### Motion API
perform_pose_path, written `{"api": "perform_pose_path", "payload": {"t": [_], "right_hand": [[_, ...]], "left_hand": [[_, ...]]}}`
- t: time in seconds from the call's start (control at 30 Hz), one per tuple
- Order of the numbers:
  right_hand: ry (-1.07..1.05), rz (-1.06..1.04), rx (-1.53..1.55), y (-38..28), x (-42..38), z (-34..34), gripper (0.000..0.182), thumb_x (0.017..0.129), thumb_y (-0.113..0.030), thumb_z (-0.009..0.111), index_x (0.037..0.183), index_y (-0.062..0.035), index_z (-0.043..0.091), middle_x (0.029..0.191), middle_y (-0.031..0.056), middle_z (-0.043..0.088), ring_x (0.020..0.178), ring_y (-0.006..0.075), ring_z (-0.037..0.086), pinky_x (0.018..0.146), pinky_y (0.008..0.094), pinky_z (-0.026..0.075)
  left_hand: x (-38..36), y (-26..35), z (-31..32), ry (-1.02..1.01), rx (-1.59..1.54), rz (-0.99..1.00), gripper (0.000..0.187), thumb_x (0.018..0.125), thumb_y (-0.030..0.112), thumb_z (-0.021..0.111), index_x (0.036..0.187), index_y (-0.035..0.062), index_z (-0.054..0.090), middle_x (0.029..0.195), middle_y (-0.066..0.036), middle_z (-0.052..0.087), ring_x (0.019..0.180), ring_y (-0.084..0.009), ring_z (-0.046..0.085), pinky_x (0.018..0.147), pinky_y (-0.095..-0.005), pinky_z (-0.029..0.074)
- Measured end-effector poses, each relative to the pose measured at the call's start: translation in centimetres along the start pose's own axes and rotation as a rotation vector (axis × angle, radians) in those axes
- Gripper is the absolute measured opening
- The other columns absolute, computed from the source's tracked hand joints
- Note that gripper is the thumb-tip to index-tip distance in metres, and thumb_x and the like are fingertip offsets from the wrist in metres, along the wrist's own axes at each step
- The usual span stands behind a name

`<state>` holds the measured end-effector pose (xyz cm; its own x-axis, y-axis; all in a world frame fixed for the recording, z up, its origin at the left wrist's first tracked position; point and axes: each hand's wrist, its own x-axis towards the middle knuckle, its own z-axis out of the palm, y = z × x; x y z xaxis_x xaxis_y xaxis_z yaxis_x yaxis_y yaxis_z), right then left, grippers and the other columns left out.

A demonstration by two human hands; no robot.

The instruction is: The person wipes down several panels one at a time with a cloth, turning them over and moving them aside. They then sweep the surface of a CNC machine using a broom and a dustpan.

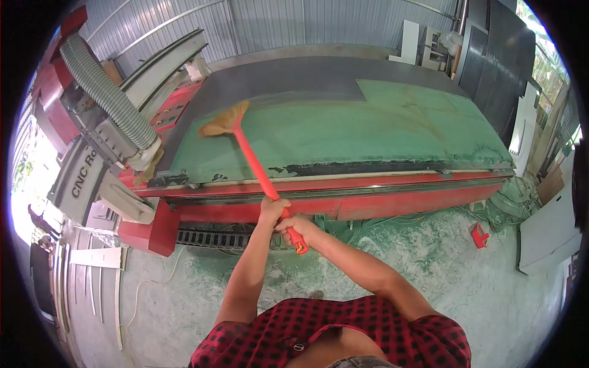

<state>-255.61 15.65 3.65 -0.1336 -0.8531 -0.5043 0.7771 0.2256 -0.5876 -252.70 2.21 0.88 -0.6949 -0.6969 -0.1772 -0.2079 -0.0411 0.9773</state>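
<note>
The fingers of the left hand [272,208] are wrapped tight around the red handle of a broom [254,164], partway down the shaft, and just below it the right hand [295,226] is clamped on the same handle near its lower end, where the red end cap sticks out past the knuckles. The two hands sit close together, one above the other along the shaft. From this grip the handle runs up and to the left over the near edge of the machine, and the straw-coloured broom head [224,122] rests on the green board [343,132] near its left end, beside the strip of dark grey bed [288,80] that lies behind and to the left of the board. The board lies flat on a long red machine frame [368,205]. At the left stands the gantry marked CNC [83,175], with a ribbed grey hose [104,92] curving down to it. Pale green dust covers the floor [392,251] below the frame, and a small red object [479,235] lies there to the right. The person wears a red and black checked shirt [343,331].
</note>
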Motion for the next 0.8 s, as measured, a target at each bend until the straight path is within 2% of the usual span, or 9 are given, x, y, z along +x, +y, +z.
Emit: {"api": "perform_pose_path", "payload": {"t": [0.07, 0.23, 0.27, 0.33, 0.43, 0.57, 0.67, 0.73, 0.8], "right_hand": [[0.003, -0.021, 0.065, 0.0, -0.7, -1.5, 0.016, 0.071, -0.009, 0.065, 0.067, -0.0092, 0.050, 0.057, 0.0005, 0.049, 0.044, 0.0123, 0.049, 0.039, 0.0273, 0.038], [0.171, -0.237, 0.245, 0.1, -6.3, -3.9, 0.017, 0.072, -0.007, 0.065, 0.068, -0.0096, 0.048, 0.055, 0.0003, 0.048, 0.043, 0.0131, 0.048, 0.039, 0.0285, 0.039], [0.209, -0.295, 0.279, 0.1, -7.5, -4.7, 0.018, 0.071, -0.007, 0.065, 0.068, -0.0096, 0.048, 0.055, 0.0004, 0.048, 0.043, 0.0133, 0.048, 0.039, 0.0289, 0.039], [0.264, -0.340, 0.279, -0.1, -9.6, -6.3, 0.016, 0.071, -0.007, 0.065, 0.069, -0.0091, 0.049, 0.055, 0.0010, 0.049, 0.043, 0.0135, 0.048, 0.040, 0.0292, 0.040], [0.403, -0.457, 0.336, -1.0, -13.0, -7.7, 0.010, 0.075, -0.007, 0.061, 0.073, -0.0079, 0.051, 0.056, -0.0006, 0.049, 0.044, 0.0104, 0.048, 0.041, 0.0253, 0.040], [0.452, -0.587, 0.368, -1.0, -16.4, -11.5, 0.007, 0.076, -0.007, 0.059, 0.074, -0.0076, 0.052, 0.056, -0.0006, 0.049, 0.043, 0.0106, 0.048, 0.040, 0.0255, 0.041], [0.532, -0.638, 0.384, -0.7, -18.6, -13.1, 0.005, 0.076, -0.007, 0.057, 0.075, -0.0074, 0.052, 0.056, -0.0006, 0.049, 0.043, 0.0110, 0.048, 0.040, 0.0257, 0.042], [0.591, -0.692, 0.385, -0.4, -20.1, -13.0, 0.007, 0.075, -0.004, 0.057, 0.077, -0.0069, 0.051, 0.058, 0.0006, 0.050, 0.043, 0.0116, 0.049, 0.039, 0.0260, 0.042], [0.619, -0.759, 0.369, 0.2, -20.8, -12.6, 0.013, 0.072, -0.001, 0.058, 0.080, -0.0062, 0.050, 0.059, 0.0025, 0.051, 0.042, 0.0130, 0.050, 0.038, 0.0267, 0.043]], "left_hand": [[0.3, 0.7, 2.4, -0.049, -0.004, 0.013, 0.020, 0.063, 0.008, 0.070, 0.076, 0.0002, 0.056, 0.064, -0.005, 0.056, 0.054, -0.0145, 0.052, 0.049, -0.0304, 0.041], [-1.9, 4.0, 9.9, -0.386, 0.262, 0.010, 0.022, 0.062, 0.011, 0.071, 0.075, -0.0007, 0.057, 0.065, -0.007, 0.057, 0.056, -0.0150, 0.053, 0.051, -0.0315, 0.043], [-1.8, 4.0, 11.6, -0.401, 0.262, 0.012, 0.022, 0.062, 0.011, 0.071, 0.075, -0.0007, 0.057, 0.065, -0.007, 0.057, 0.056, -0.0150, 0.053, 0.051, -0.0315, 0.043], [-1.6, 3.7, 15.2, -0.579, 0.271, -0.065, 0.024, 0.061, 0.014, 0.071, 0.075, -0.0003, 0.057, 0.067, -0.008, 0.057, 0.058, -0.0150, 0.053, 0.052, -0.0326, 0.043], [-2.3, 4.3, 20.7, -0.710, 0.317, -0.016, 0.024, 0.061, 0.016, 0.072, 0.074, 0.0012, 0.057, 0.067, -0.008, 0.057, 0.055, -0.0152, 0.053, 0.051, -0.0329, 0.043], [-5.1, 5.7, 26.8, -0.793, 0.290, 0.014, 0.024, 0.057, 0.016, 0.071, 0.065, -0.0013, 0.056, 0.062, -0.008, 0.056, 0.055, -0.0171, 0.053, 0.052, -0.0330, 0.044], [-6.8, 6.1, 29.8, -0.865, 0.331, -0.046, 0.025, 0.058, 0.016, 0.070, 0.072, -0.0007, 0.057, 0.067, -0.009, 0.057, 0.057, -0.0176, 0.054, 0.053, -0.0333, 0.044], [-8.0, 6.1, 30.9, -0.916, 0.297, 0.006, 0.031, 0.059, 0.016, 0.069, 0.081, -0.0009, 0.056, 0.071, -0.010, 0.057, 0.061, -0.0180, 0.055, 0.054, -0.0339, 0.044], [-9.1, 5.8, 31.3, -0.927, 0.238, 0.081, 0.028, 0.061, 0.014, 0.069, 0.080, 0.0001, 0.054, 0.069, -0.008, 0.056, 0.057, -0.0167, 0.055, 0.052, -0.0330, 0.045]]}}
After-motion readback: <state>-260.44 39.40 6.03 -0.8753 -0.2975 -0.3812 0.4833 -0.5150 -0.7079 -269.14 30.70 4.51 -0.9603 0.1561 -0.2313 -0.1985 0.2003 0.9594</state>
